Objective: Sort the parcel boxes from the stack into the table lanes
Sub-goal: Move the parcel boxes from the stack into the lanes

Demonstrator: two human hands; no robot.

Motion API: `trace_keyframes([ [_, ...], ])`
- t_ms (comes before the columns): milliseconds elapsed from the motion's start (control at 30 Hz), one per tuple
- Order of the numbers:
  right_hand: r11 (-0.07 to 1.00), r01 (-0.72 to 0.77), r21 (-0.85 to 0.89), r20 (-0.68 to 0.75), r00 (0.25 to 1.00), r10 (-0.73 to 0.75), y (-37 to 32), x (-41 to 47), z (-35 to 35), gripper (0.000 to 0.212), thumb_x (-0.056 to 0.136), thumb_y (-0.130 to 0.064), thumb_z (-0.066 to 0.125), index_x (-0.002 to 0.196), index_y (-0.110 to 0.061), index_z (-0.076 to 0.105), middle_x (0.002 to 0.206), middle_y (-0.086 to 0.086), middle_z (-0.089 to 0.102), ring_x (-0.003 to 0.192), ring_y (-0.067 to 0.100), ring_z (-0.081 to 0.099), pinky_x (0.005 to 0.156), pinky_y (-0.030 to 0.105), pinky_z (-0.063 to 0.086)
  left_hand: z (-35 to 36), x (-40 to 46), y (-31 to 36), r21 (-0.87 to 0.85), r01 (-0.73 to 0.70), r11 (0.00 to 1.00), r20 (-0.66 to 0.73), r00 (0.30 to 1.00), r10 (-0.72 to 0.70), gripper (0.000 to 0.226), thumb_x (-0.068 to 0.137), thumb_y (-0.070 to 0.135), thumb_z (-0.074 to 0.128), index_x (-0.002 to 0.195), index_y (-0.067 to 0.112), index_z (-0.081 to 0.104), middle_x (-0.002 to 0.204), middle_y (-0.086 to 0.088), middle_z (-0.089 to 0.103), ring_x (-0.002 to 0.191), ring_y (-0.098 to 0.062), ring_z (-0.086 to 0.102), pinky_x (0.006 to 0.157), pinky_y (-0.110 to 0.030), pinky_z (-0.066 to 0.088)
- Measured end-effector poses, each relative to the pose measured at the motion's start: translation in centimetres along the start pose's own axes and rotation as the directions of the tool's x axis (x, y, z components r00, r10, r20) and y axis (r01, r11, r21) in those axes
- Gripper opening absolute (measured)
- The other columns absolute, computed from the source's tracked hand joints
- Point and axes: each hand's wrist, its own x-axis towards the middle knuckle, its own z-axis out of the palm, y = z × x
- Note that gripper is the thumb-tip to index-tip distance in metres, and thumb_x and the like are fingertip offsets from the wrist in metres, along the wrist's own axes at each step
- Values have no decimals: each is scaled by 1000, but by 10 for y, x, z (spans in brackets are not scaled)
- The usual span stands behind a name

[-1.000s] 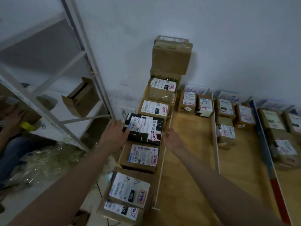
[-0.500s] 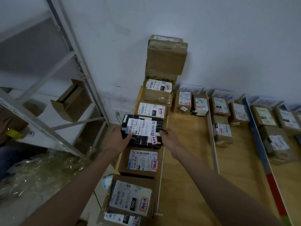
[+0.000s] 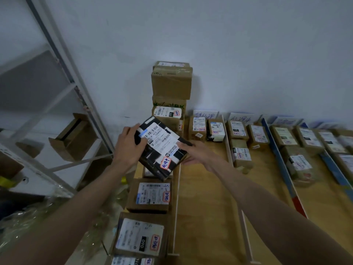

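Since the earlier frame, the black parcel box point(image 3: 161, 148) had been lifted off the left lane's row of boxes and turned; it was held tilted in the air above that row, its white shipping label facing up and a red-bordered handwritten sticker near its lower corner. The left hand point(image 3: 129, 145) gripped the box's upper left edge, thumb over the top face and fingers curled round the side. The right hand point(image 3: 196, 153) held the box's right edge, thumb lying on the label and fingers underneath; how far those fingers curled could not be seen.

Below the held box, brown labelled parcels point(image 3: 150, 194) lay in single file along the left lane. At the far end of that lane a stack of cardboard boxes point(image 3: 171, 83) stood against the white wall point(image 3: 210, 44). A white divider strip point(image 3: 176, 207) separated this lane from the bare wooden lane surface point(image 3: 206, 197) to its right. Further lanes to the right held small labelled parcels point(image 3: 240, 153), with handwritten signs point(image 3: 205, 114) propped against the wall behind them. A blue divider point(image 3: 277, 155) bounded the far right lanes. A grey metal shelving rack point(image 3: 63, 60) stood at the left, with an open cardboard box point(image 3: 73, 135) on its shelf.
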Motion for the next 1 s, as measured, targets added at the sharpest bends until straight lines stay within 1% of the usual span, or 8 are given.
trace_keyframes([
  [100,995,-84,-58,67,994,88,5,-13,-13,46,94,-42,63,129,-12,60,110,7,73,93,18,72,85,31,60,3,7,21,114,-87,990,65,995,80,53,98,38,49,148,24,38,135,-6,44,120,-25,45,100,-44,43],
  [200,982,-152,-113,15,988,155,14,-26,-30,45,94,-45,63,126,-13,61,114,7,71,102,19,68,95,35,55,13,12,45,140,-178,974,132,978,160,48,99,36,47,145,23,42,133,-9,47,119,-29,46,102,-46,40],
  [300,983,-182,10,-65,981,182,27,-43,-51,42,94,-37,66,123,-8,59,113,10,71,105,22,68,99,39,54,28,14,70,60,-251,966,212,949,233,46,99,33,47,144,25,42,146,-8,42,129,-31,42,108,-48,37],
  [433,967,-200,160,-202,952,231,46,-69,-83,41,91,-30,70,118,-4,56,109,14,72,98,23,72,87,37,60,55,10,105,25,-262,965,268,932,246,51,103,46,35,149,25,36,155,-5,36,139,-28,35,111,-47,30],
  [600,948,-188,257,-419,862,284,88,-104,-132,37,93,-31,68,115,-3,58,106,12,71,98,22,71,87,38,60,102,-5,130,135,-423,896,360,863,353,57,103,49,31,150,17,33,147,-11,43,130,-30,45,104,-43,40],
  [700,928,-193,320,-568,745,351,117,-124,-162,40,91,-36,69,110,-3,57,111,13,67,99,24,69,81,37,61,133,-16,145,208,-503,839,440,814,379,60,103,48,33,152,15,29,150,-11,41,131,-30,45,107,-43,39],
  [767,925,-168,341,-636,683,358,135,-134,-179,43,92,-37,68,119,-5,54,113,13,65,98,25,68,78,38,61,151,-26,156,250,-537,805,487,789,375,61,102,48,33,153,14,28,151,-9,39,132,-30,44,108,-42,38],
  [1000,937,-211,277,-725,595,348,184,-139,-236,42,93,-37,64,118,-4,62,108,14,68,99,29,68,89,49,57,217,-54,188,276,-594,756,556,740,378,53,101,44,38,144,13,39,143,-8,48,126,-28,48,106,-40,36],
])
